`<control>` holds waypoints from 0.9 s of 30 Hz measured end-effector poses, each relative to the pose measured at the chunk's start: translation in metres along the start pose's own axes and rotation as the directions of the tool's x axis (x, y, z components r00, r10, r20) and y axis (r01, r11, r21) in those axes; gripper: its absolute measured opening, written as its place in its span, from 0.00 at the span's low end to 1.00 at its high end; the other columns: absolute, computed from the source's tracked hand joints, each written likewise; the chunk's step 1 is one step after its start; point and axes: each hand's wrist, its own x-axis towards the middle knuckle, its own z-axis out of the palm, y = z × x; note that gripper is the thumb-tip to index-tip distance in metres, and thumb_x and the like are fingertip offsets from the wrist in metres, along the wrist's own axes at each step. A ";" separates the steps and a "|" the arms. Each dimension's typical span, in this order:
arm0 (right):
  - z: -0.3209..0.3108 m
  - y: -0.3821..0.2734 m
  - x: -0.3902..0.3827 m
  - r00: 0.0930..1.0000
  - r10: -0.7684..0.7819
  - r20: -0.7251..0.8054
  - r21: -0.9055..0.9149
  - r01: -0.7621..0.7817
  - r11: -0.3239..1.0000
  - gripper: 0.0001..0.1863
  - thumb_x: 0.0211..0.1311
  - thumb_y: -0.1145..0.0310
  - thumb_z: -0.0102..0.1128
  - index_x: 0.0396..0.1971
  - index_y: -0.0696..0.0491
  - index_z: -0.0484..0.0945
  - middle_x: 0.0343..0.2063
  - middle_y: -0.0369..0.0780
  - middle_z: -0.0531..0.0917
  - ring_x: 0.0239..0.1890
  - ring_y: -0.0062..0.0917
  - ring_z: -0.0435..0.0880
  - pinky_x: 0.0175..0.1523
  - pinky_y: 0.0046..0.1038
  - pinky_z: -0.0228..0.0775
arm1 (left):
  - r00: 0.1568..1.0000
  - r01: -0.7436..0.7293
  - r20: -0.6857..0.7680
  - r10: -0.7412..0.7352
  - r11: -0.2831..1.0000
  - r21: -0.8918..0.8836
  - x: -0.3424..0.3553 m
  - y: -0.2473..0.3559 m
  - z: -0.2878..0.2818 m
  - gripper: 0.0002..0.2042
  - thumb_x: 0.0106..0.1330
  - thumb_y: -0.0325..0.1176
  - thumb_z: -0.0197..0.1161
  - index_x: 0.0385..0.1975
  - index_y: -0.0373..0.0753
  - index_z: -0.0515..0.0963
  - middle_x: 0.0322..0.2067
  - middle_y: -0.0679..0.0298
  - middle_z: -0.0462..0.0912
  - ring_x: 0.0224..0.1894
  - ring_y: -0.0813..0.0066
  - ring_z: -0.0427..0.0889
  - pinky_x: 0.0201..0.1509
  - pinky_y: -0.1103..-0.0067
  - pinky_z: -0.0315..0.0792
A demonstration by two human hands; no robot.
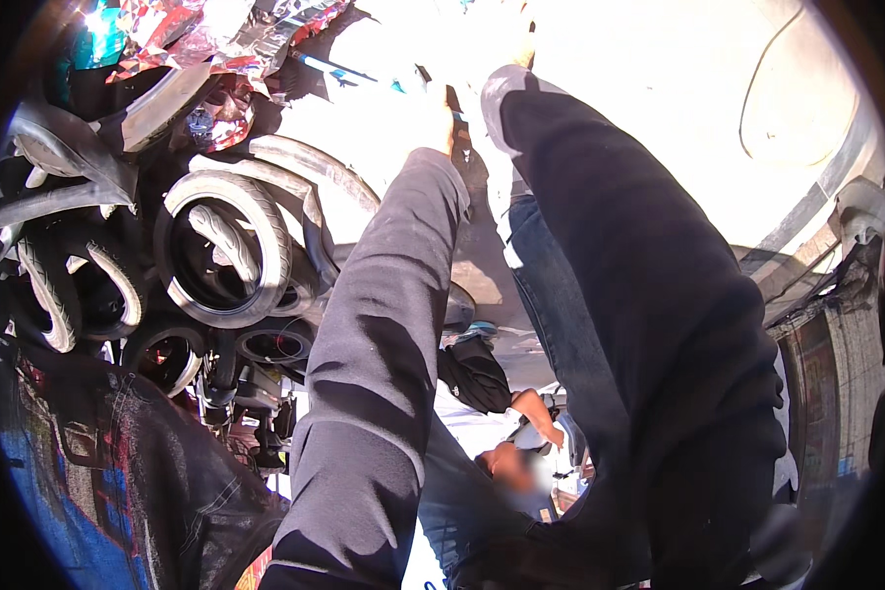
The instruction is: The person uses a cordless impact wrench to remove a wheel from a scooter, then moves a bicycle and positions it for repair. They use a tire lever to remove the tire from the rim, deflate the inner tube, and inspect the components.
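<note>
Both my arms, in dark sleeves, stretch out toward the far, sunlit ground. My left hand (441, 120) is mostly washed out by glare beyond its cuff. A small dark thing lies near its fingertips, too blurred to name. Farther on and to the right, my right hand (519, 47) fades into the same bright patch. The fingers of both hands are lost in the glare, so what they hold, if anything, does not show. A thin blue-and-white strip (336, 71) lies to the left of my left hand.
Several worn tyres (270, 231) are heaped at the left. Crumpled red-and-silver foil wrapping (231, 44) lies at the far left. A dark cloth (138, 462) covers the near left. Another person's arm (536, 408) shows between my arms. A thin wire (744, 113) curves across the right ground.
</note>
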 end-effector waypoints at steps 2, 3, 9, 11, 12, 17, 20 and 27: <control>0.002 0.013 0.021 0.992 -0.022 0.125 -0.024 0.025 0.999 0.35 0.66 0.42 0.50 0.67 0.49 0.68 0.61 0.53 0.74 0.61 0.46 0.74 0.58 0.47 0.70 | 0.988 -0.151 -0.002 0.151 0.988 -0.013 -0.016 0.013 -0.011 0.24 0.59 0.30 0.70 0.55 0.32 0.71 0.45 0.57 0.78 0.40 0.69 0.80 0.45 0.73 0.76; 0.003 0.028 0.028 0.981 -0.018 0.194 -0.039 0.026 0.999 0.35 0.66 0.43 0.50 0.66 0.50 0.69 0.60 0.53 0.75 0.59 0.46 0.76 0.57 0.46 0.71 | 0.975 -0.221 0.013 0.221 0.975 -0.030 -0.023 0.023 -0.016 0.24 0.59 0.29 0.69 0.55 0.32 0.71 0.43 0.57 0.78 0.38 0.70 0.80 0.44 0.74 0.76; -0.028 0.068 -0.019 0.977 -0.164 0.137 0.139 0.145 0.980 0.29 0.66 0.46 0.54 0.56 0.55 0.77 0.51 0.54 0.81 0.50 0.47 0.82 0.51 0.45 0.74 | 0.823 -0.543 -0.054 0.565 0.756 -0.365 -0.088 0.110 -0.100 0.33 0.57 0.18 0.65 0.65 0.38 0.65 0.34 0.68 0.72 0.29 0.79 0.77 0.36 0.82 0.77; -0.067 0.052 -0.034 0.977 -0.166 0.132 0.209 0.136 0.968 0.30 0.67 0.46 0.54 0.56 0.55 0.78 0.49 0.53 0.82 0.48 0.45 0.83 0.50 0.43 0.74 | 0.817 -0.474 0.112 0.565 0.770 -0.427 -0.104 0.122 -0.141 0.19 0.59 0.24 0.67 0.50 0.34 0.73 0.31 0.63 0.79 0.31 0.75 0.81 0.37 0.80 0.78; -0.076 0.042 -0.045 0.972 -0.173 0.162 0.238 0.132 0.962 0.30 0.67 0.45 0.54 0.56 0.55 0.78 0.49 0.53 0.82 0.47 0.44 0.83 0.50 0.42 0.74 | 0.797 -0.479 0.181 0.576 0.786 -0.392 -0.108 0.120 -0.166 0.13 0.62 0.29 0.68 0.42 0.32 0.75 0.28 0.60 0.83 0.31 0.74 0.84 0.38 0.79 0.79; -0.129 0.017 -0.111 0.948 -0.138 0.288 0.279 0.055 0.959 0.31 0.69 0.43 0.55 0.55 0.56 0.79 0.44 0.51 0.85 0.43 0.40 0.85 0.48 0.37 0.75 | 0.819 -0.001 0.505 0.273 0.880 -0.475 -0.194 0.155 -0.231 0.18 0.58 0.25 0.69 0.49 0.31 0.75 0.35 0.61 0.82 0.33 0.75 0.83 0.36 0.81 0.79; -0.179 -0.009 -0.156 0.911 -0.103 0.399 0.286 -0.017 0.958 0.32 0.70 0.42 0.55 0.55 0.56 0.80 0.41 0.50 0.86 0.41 0.38 0.86 0.47 0.34 0.76 | 0.771 0.220 0.637 0.020 0.929 -0.296 -0.250 0.164 -0.285 0.31 0.49 0.29 0.72 0.56 0.32 0.72 0.36 0.61 0.79 0.29 0.76 0.78 0.31 0.81 0.75; -0.304 -0.022 -0.315 0.771 -0.601 0.211 0.039 0.608 0.793 0.14 0.69 0.64 0.57 0.51 0.52 0.80 0.31 0.42 0.84 0.26 0.39 0.83 0.31 0.37 0.74 | 0.806 0.235 0.590 -0.033 0.934 -0.268 -0.420 0.102 -0.429 0.27 0.41 0.26 0.68 0.46 0.33 0.73 0.32 0.64 0.77 0.28 0.75 0.77 0.30 0.80 0.71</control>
